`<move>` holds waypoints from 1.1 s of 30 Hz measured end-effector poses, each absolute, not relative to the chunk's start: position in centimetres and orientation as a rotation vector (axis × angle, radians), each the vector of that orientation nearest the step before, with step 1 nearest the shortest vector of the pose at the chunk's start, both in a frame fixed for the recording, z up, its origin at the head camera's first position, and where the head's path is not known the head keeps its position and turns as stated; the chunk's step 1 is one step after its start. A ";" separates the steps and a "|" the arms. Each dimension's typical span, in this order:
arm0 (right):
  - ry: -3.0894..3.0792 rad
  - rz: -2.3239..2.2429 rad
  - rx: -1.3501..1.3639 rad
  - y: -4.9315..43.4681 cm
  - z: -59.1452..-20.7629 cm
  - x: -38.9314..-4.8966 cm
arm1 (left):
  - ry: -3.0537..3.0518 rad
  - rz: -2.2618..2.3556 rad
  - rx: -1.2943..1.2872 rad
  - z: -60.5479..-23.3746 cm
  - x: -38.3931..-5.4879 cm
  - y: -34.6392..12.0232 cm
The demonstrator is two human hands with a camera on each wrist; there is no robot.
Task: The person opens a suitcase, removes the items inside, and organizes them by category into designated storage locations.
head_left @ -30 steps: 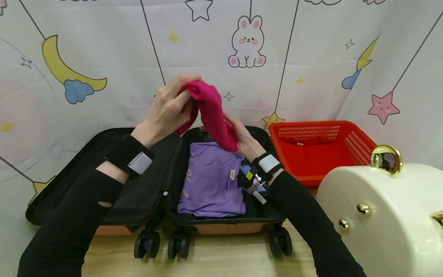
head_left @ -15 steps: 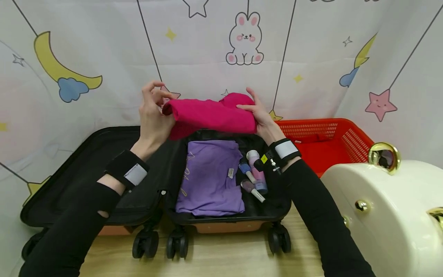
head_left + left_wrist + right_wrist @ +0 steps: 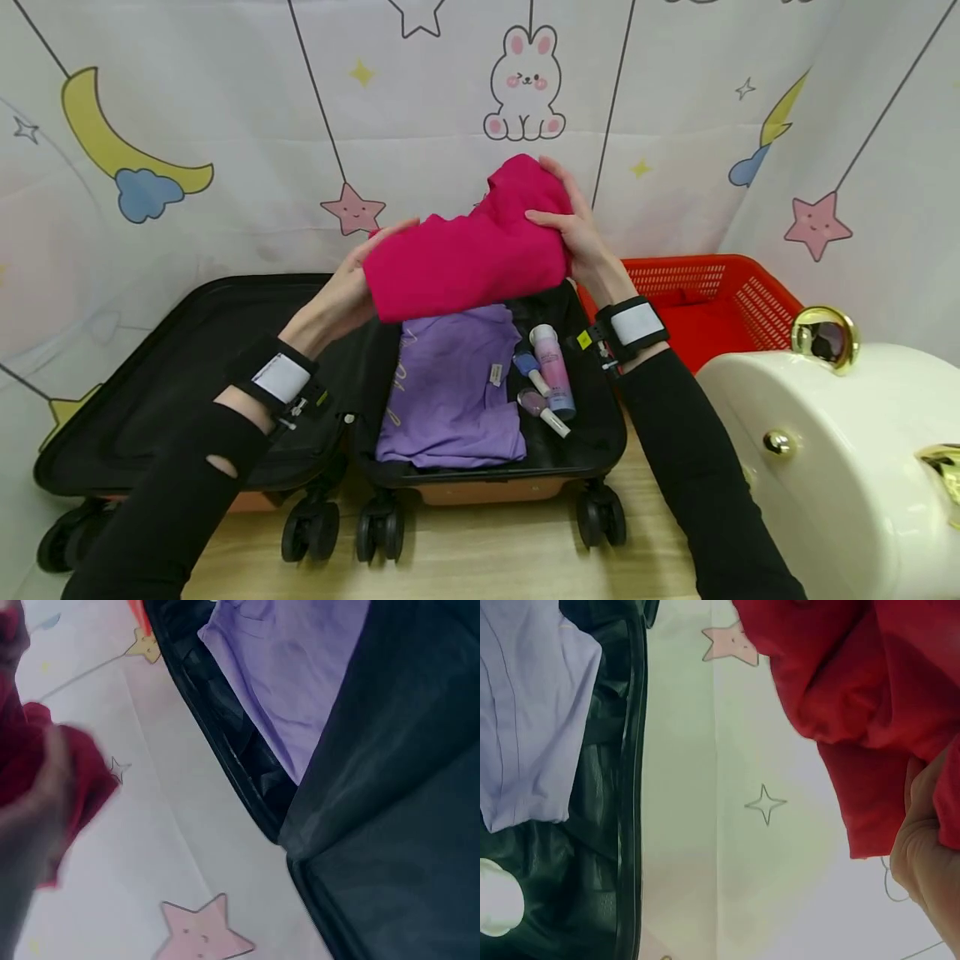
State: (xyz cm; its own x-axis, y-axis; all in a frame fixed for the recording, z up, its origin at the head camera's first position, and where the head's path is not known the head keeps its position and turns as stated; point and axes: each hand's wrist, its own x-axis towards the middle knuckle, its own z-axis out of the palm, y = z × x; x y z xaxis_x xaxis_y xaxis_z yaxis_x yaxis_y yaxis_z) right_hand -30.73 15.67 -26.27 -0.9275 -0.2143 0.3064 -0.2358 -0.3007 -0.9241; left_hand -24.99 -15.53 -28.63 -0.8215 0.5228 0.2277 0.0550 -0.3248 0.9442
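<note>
A folded bright pink garment (image 3: pixel 472 258) is held up over the open suitcase (image 3: pixel 592 454) in both hands. My left hand (image 3: pixel 341 292) grips its left end, the fingers partly hidden behind the fabric. At the right end my right hand (image 3: pixel 585 237) holds it, thumb on the front and fingers behind. The right wrist view shows the garment (image 3: pixel 832 682) hanging in loose folds from that hand (image 3: pixel 922 855). Below, a folded purple T-shirt (image 3: pixel 453 396) with a white tag lies in the suitcase's right half. The left hand (image 3: pixel 34 817) is blurred in its wrist view.
Right of the T-shirt lie a pink-and-blue bottle (image 3: pixel 552 367) and two small nail polish bottles, one blue (image 3: pixel 527 365), one mauve (image 3: pixel 534 404). Behind right is a red basket (image 3: pixel 757 275). A white box with gold knobs (image 3: pixel 795 417) stands at the right. A patterned curtain (image 3: pixel 442 108) hangs behind.
The pink garment, at first bunched and narrow between the hands, is now spread wider and flatter. The right hand has moved right and up; the left hand has shifted its hold along the left end.
</note>
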 end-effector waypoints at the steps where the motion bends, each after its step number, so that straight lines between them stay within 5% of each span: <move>1: -1.868 2.440 0.593 15.9 -26.3 -30.7 | 1.511 2.240 0.729 -28.6 -25.1 -15.6; 6: -2.061 2.274 0.560 17.0 -26.6 -30.6 | 1.334 2.375 0.687 -28.6 -25.7 -15.0; 15: -2.484 1.743 0.695 19.6 -24.8 -31.4 | 2.343 2.140 0.656 -28.4 -27.3 -11.0; 26: -2.916 1.098 0.657 22.7 -21.9 -32.6 | 2.717 1.601 1.008 -27.9 -28.7 -4.7; 33: -2.922 0.759 0.710 24.4 -21.8 -32.5 | 2.694 1.546 1.017 -28.3 -29.2 -1.4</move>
